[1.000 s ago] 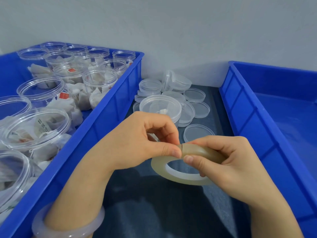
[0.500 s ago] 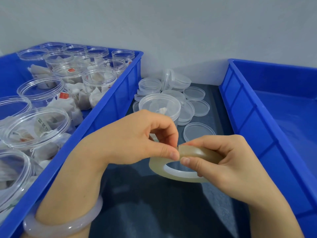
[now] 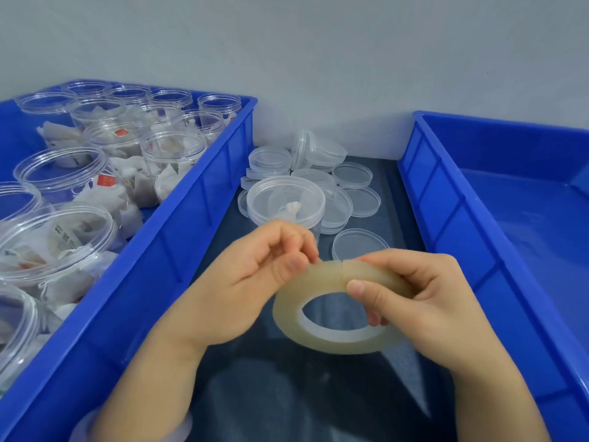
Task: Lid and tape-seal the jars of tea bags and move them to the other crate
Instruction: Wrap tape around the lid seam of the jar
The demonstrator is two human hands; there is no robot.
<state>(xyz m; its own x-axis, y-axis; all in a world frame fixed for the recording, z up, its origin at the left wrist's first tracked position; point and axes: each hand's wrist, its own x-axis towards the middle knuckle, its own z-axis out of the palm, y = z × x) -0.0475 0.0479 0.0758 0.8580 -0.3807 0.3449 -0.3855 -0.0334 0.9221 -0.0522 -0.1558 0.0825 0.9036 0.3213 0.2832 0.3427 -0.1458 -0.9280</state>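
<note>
A roll of clear tape (image 3: 322,336) is held above the dark table between the two crates. My right hand (image 3: 424,307) grips the roll's right side, thumb on its outer face. My left hand (image 3: 255,282) pinches the tape's loose end at the top of the roll. Just behind the hands stands a lidded clear jar (image 3: 285,202) with a tea bag inside. The left blue crate (image 3: 191,218) holds several open jars of tea bags (image 3: 173,154). The right blue crate (image 3: 452,212) shows nothing inside it.
Several loose clear lids (image 3: 360,244) lie and stack on the dark table (image 3: 287,393) behind the lidded jar, against the grey wall. A pale bangle (image 3: 83,425) sits on my left wrist.
My left hand has shifted left along the roll, its fingertips now working at the tape end. The roll has tilted so its hole faces the camera more.
</note>
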